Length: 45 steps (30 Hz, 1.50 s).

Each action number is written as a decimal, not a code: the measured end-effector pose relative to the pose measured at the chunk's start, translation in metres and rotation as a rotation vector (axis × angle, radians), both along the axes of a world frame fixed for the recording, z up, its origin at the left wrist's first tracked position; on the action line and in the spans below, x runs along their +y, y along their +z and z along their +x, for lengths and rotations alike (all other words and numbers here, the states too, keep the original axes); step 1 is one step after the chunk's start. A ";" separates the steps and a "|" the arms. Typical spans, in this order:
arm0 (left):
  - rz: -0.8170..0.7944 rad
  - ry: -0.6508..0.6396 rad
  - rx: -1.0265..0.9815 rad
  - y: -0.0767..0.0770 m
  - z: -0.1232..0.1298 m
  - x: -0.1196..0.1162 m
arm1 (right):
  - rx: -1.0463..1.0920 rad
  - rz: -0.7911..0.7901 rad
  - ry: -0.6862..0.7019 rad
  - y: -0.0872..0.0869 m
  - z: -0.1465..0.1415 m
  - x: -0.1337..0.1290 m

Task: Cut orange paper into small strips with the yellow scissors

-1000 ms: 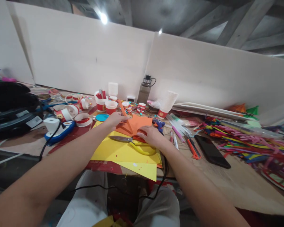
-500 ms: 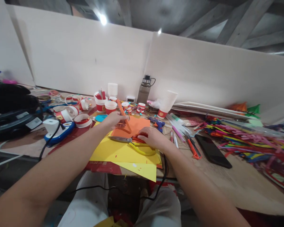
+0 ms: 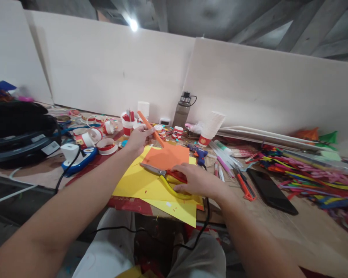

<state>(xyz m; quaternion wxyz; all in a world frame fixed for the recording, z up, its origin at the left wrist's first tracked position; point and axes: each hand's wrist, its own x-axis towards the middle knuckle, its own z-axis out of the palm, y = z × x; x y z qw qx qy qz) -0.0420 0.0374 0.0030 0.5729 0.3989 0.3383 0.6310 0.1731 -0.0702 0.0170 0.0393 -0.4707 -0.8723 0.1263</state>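
Observation:
My left hand (image 3: 139, 139) is closed on a long orange paper strip (image 3: 149, 125), pinched between thumb and fingers and tilted up to the left. Below the strip lies an orange paper sheet (image 3: 174, 154) on top of yellow paper sheets (image 3: 133, 184). My right hand (image 3: 198, 179) grips a pair of scissors (image 3: 161, 173) by the handles. Its fingers rest on the red handle, while the thumb is at the yellow one. The scissors lie low over the papers with the blades pointing left.
A blue glue gun (image 3: 201, 152), pens (image 3: 220, 172), a red utility knife (image 3: 246, 189) and a phone (image 3: 272, 191) lie to the right. Behind stand a water bottle (image 3: 181, 110) and stacked paper cups (image 3: 211, 129). A blue power strip (image 3: 81, 160) and cut cup rings (image 3: 107, 146) are left.
My left hand has raised the orange strip's near end and moved slightly away. My right thumb has shifted to the scissors' yellow handle. The view has turned a little left.

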 end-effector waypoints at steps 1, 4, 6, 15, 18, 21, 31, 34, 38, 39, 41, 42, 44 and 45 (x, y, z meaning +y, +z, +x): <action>0.002 -0.010 -0.001 0.000 0.000 0.000 | -0.018 0.002 0.008 0.000 0.002 -0.001; 0.011 -0.040 -0.046 0.007 -0.004 0.000 | -0.041 0.016 0.012 -0.004 0.001 -0.003; 0.071 -0.059 -0.128 0.017 -0.011 -0.001 | -0.044 0.032 -0.005 -0.009 -0.003 -0.003; 0.168 -0.026 -0.404 0.040 -0.030 -0.003 | 0.403 -0.023 -0.158 -0.012 -0.010 0.004; 0.136 -0.086 -0.338 0.033 -0.021 -0.005 | 0.666 -0.038 -0.055 -0.010 -0.010 0.006; 0.114 -0.102 -0.248 0.027 -0.013 -0.007 | 0.848 -0.070 -0.069 -0.011 -0.011 0.008; -0.035 -0.032 -0.077 0.008 -0.011 0.005 | 0.871 -0.153 -0.293 -0.012 -0.006 0.019; -0.042 0.047 -0.130 0.008 -0.014 0.007 | 0.766 0.012 -0.375 -0.014 -0.007 0.021; 0.073 0.269 -0.369 0.022 -0.030 0.008 | 0.579 0.149 -0.363 -0.019 -0.015 0.024; 0.095 0.313 -0.411 0.026 -0.034 0.008 | 0.532 0.173 -0.338 -0.020 -0.017 0.024; 0.111 0.385 -0.458 0.032 -0.042 0.008 | 0.438 0.217 -0.265 -0.019 -0.018 0.025; 0.109 0.400 -0.470 0.034 -0.045 0.008 | 0.392 0.223 -0.229 -0.017 -0.018 0.024; 0.103 0.402 -0.481 0.035 -0.046 0.007 | 0.305 0.192 -0.178 -0.010 -0.015 0.019; 0.106 0.391 -0.473 0.035 -0.045 0.007 | 0.259 0.157 -0.182 -0.007 -0.014 0.015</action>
